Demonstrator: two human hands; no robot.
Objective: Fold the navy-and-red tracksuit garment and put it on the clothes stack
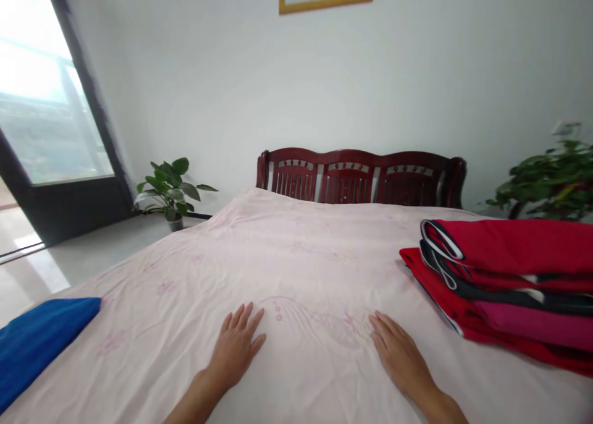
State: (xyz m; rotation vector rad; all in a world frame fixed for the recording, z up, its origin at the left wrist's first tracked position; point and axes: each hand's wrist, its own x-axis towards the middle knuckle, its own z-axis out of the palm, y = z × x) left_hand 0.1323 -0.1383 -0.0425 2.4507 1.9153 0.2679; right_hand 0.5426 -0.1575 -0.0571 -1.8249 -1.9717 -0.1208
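Observation:
A pale pink sheet [306,251] with a faint floral print covers the broad surface before me. My left hand [235,348] rests palm down on it, fingers stretched out and slightly spread. To the right, my right hand [397,354] also lies flat on the sheet, its fingers extended and close together, angled inward. Neither hand holds anything. Nearest my right hand is a stack of folded clothes [523,248], red, black and magenta with white piping. At the left edge lies a blue cloth [49,322], partly out of view.
Behind the sheet stands a dark red wooden bench back [352,170] against the white wall. A potted plant [172,189] is on the floor at the left, near a dark-framed glass door [83,195]. Another leafy plant [551,180] is at the right. A framed picture [327,4] hangs above.

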